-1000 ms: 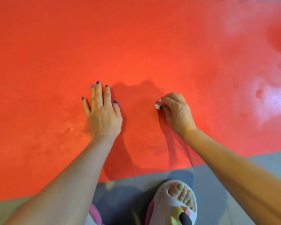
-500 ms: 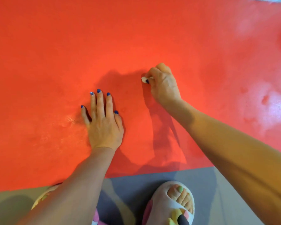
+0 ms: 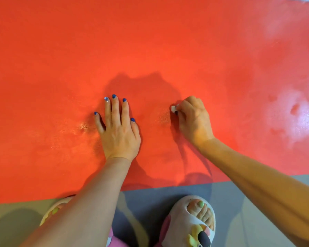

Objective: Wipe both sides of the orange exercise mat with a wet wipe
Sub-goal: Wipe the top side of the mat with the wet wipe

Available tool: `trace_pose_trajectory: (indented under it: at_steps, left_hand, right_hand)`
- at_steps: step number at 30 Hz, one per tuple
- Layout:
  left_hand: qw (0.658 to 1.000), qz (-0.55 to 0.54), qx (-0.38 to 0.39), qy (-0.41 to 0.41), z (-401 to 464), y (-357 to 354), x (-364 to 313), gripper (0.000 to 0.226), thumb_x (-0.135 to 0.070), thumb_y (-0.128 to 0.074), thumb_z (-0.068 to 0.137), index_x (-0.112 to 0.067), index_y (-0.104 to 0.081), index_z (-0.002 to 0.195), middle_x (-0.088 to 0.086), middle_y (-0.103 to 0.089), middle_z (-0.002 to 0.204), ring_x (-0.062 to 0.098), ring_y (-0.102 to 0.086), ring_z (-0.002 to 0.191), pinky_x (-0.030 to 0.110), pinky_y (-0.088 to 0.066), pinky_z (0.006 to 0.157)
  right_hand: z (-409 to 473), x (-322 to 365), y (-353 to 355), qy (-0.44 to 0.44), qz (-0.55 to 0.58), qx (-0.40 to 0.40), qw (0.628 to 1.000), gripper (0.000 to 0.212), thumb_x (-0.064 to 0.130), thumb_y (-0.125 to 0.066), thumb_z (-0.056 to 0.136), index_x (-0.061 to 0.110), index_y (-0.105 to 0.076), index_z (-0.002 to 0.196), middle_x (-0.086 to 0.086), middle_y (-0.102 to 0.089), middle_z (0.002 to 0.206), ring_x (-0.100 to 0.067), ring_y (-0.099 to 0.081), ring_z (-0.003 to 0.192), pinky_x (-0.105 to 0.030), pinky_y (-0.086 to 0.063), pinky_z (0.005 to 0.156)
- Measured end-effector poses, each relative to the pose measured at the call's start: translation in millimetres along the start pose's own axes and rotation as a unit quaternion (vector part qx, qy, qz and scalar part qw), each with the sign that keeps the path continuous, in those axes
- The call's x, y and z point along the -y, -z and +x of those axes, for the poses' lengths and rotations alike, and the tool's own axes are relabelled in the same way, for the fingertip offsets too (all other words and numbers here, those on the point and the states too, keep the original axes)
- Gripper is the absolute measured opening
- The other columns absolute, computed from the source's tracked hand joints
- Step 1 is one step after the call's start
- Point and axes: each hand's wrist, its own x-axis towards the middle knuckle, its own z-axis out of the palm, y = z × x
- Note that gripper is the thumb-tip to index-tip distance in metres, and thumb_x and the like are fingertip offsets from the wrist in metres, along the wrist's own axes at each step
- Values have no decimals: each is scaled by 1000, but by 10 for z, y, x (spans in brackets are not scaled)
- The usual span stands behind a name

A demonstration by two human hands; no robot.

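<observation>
Orange exercise mat (image 3: 150, 41) spread flat across nearly the whole view, near edge running along the grey floor (image 3: 225, 202) from 8 o'clock to 4 o'clock. Left hand (image 3: 118, 129) laid palm-down on the mat just left of centre, fingers straight and slightly fanned, pointing toward 12 o'clock, blue polish on the nails, nothing held. Right hand (image 3: 193, 120) just right of centre, near the left hand but apart from it, fingers curled tight around a small white wet wipe (image 3: 173, 108), pressed onto the mat. Only a scrap of the wipe showing, poking out at the hand's 10 o'clock side beside the fingertips; rest of it hidden in the grip. Faint glistening patch on the mat between the two hands, another just left of the left hand. Broad shiny wet sheen at 3 o'clock near the right edge. Both forearms entering from 6 and 4 o'clock. White open-toed slipper (image 3: 189, 223) with coloured decoration on the floor at 5 o'clock, toes with green polish visible; edge of a second slipper (image 3: 54, 210) at 7 o'clock, mostly hidden behind the left forearm.
</observation>
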Motion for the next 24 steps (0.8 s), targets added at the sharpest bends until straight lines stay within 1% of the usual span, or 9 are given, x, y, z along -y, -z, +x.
trace_pose_trajectory:
  at_steps: [3, 5, 7, 11, 15, 18, 21, 24]
  left_hand:
    - [1000, 1, 0, -4, 0, 3, 10, 62, -23, -43, 93, -12, -38, 153, 13, -26, 165, 30, -15, 155, 60, -12, 121]
    - [1000, 5, 0, -7, -6, 3, 22, 62, -23, -44, 93, -12, -38, 153, 13, -26, 165, 31, -15, 155, 59, -11, 121]
    - [1000, 4, 2, -9, -8, 2, 23, 61, -23, -43, 94, -12, -38, 154, 13, -25, 165, 30, -14, 155, 59, -10, 121]
    - [1000, 2, 0, -3, -2, 2, 19, 59, -25, -41, 96, -12, -39, 154, 12, -26, 165, 30, -15, 155, 60, -12, 121]
    - [1000, 4, 0, -2, 3, -2, 18, 58, -25, -41, 97, -12, -39, 154, 12, -26, 165, 30, -14, 155, 60, -13, 121]
    - [1000, 8, -2, -2, -4, -7, 10, 58, -25, -40, 97, -12, -38, 154, 12, -25, 165, 30, -15, 155, 60, -12, 121]
    - [1000, 8, -1, -3, -3, -7, 12, 59, -25, -40, 97, -12, -38, 154, 12, -25, 165, 30, -14, 155, 59, -11, 122]
    - [1000, 7, -5, -4, -1, 3, 20, 59, -24, -41, 96, -12, -38, 154, 12, -26, 165, 30, -15, 155, 59, -11, 121]
  right_hand:
    - [-211, 391, -175, 111, 40, 59, 991, 13, -4, -58, 77, 8, -63, 79, -10, -58, 81, -31, -52, 72, -40, -43, 69]
    - [-269, 444, -230, 137, 54, 83, 986, 14, 2, -54, 84, 10, -66, 81, -7, -60, 84, -28, -52, 71, -37, -46, 69]
    - [-244, 330, -194, 145, 40, 85, 985, 19, 9, -49, 88, 11, -68, 85, -6, -61, 89, -28, -54, 74, -36, -48, 71]
    - [-431, 10, -15, 175, 38, 87, 980, 11, 1, -60, 90, 9, -68, 89, -8, -62, 92, -28, -55, 76, -35, -49, 73]
    - [-708, -225, 156, 164, 45, 85, 982, 8, 6, -63, 91, 5, -71, 89, -9, -65, 98, -29, -60, 81, -34, -49, 78]
    - [-660, -142, 122, 160, 37, 85, 983, 9, 1, -63, 89, 6, -70, 85, -9, -63, 91, -28, -57, 78, -32, -48, 76]
    - [-479, 78, -72, 181, 21, 98, 978, 18, -5, -60, 83, 11, -68, 85, -6, -61, 87, -27, -56, 75, -34, -48, 74]
    - [-352, 239, -202, 171, 33, 79, 982, 21, -6, -61, 78, 13, -68, 82, -4, -60, 86, -25, -55, 72, -31, -47, 74]
